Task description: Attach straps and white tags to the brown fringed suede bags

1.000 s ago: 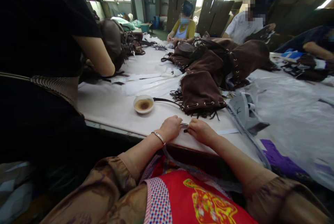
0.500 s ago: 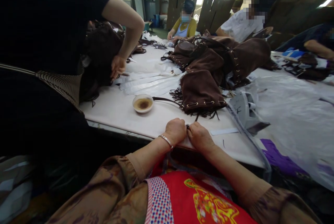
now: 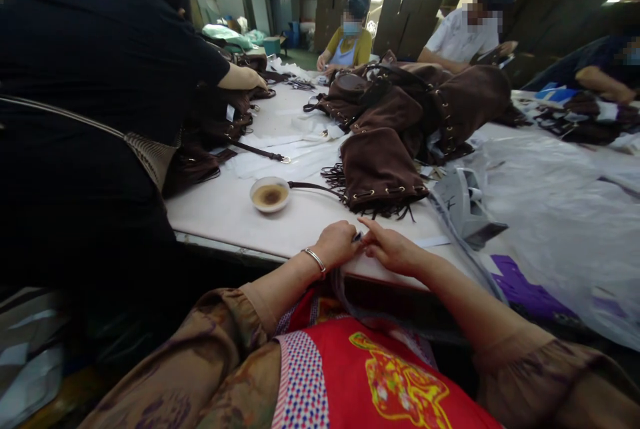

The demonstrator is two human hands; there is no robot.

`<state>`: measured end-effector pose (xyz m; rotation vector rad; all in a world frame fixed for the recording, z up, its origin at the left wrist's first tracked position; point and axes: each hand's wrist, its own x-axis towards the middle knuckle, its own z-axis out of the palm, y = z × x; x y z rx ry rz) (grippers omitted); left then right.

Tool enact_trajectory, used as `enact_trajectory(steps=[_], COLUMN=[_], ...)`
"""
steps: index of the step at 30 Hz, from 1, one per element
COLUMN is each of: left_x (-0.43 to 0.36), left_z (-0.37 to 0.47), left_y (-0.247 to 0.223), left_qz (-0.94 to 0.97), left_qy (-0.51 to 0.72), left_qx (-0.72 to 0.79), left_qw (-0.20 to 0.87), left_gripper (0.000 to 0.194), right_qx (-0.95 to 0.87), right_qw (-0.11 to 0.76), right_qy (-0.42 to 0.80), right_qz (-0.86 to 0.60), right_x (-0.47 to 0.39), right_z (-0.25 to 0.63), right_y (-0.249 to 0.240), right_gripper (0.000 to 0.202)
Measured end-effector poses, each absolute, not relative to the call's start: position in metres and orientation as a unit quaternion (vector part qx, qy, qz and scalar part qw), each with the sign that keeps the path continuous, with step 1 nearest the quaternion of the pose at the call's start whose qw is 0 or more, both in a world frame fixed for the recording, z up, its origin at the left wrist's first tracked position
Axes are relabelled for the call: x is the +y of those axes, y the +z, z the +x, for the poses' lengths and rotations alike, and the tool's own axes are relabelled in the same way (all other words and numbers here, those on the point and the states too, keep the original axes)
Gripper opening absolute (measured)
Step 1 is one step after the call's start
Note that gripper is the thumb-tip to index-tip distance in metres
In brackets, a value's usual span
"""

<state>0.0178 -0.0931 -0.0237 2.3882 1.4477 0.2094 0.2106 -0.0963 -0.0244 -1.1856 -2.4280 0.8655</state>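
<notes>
At the table's near edge my left hand (image 3: 337, 244), a bangle on its wrist, is closed on a small dark piece (image 3: 357, 237) with a pale glint. What kind of piece it is, I cannot make out. Facing it, my right hand (image 3: 393, 247) has its fingers apart, with the index finger stretched out and the fingertips close to the piece. Just beyond my hands lies a dark brown fringed bag (image 3: 383, 166) with metal eyelets. A small white bowl (image 3: 270, 194) of brownish liquid stands to the left, a dark strap end at its rim.
More brown bags (image 3: 475, 106) are heaped behind. A grey tape dispenser (image 3: 467, 206) and clear plastic sheeting (image 3: 555, 216) occupy the right. A co-worker in black (image 3: 100, 116) leans over bags at the left. Other people work across the white table (image 3: 215, 216).
My right hand has opened from a pinch, its index finger now extended. The co-worker at the left has reached farther across the table, and a buckled strap shows there.
</notes>
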Motion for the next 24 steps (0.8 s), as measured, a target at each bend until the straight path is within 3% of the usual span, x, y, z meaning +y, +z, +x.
enact_trajectory(steps=[2, 6, 8, 11, 17, 21, 24], left_x=[-0.091, -0.089, -0.092, -0.103, -0.121, -0.112, -0.101], left_z=[0.019, 0.021, 0.02, 0.018, 0.02, 0.021, 0.02], left_y=[-0.025, -0.023, -0.021, -0.021, -0.022, -0.023, -0.025], left_qz=[0.862, 0.892, 0.871, 0.82, 0.788, 0.802, 0.831], left_qy=[0.074, 0.059, 0.061, 0.075, 0.066, 0.079, 0.093], left_qx=[0.474, 0.42, 0.468, 0.557, 0.586, 0.561, 0.518], left_qw=[0.166, 0.158, 0.136, 0.106, 0.179, 0.189, 0.177], left_gripper=[0.033, 0.024, 0.025, 0.035, 0.033, 0.031, 0.026], right_qx=[-0.861, -0.886, -0.875, -0.845, -0.815, -0.85, -0.871], right_qw=[0.135, 0.011, -0.033, -0.032, -0.005, 0.031, 0.066], right_qy=[0.238, 0.099, 0.053, 0.013, 0.043, 0.124, 0.165], right_qz=[-0.429, -0.453, -0.481, -0.533, -0.578, -0.511, -0.458], right_x=[-0.095, -0.095, -0.099, -0.106, -0.113, -0.116, -0.114], right_z=[0.213, 0.207, 0.201, 0.194, 0.185, 0.184, 0.192], right_y=[-0.019, -0.011, -0.011, -0.015, -0.023, -0.027, -0.026], right_gripper=[0.062, 0.02, 0.025, 0.029, 0.022, 0.012, 0.015])
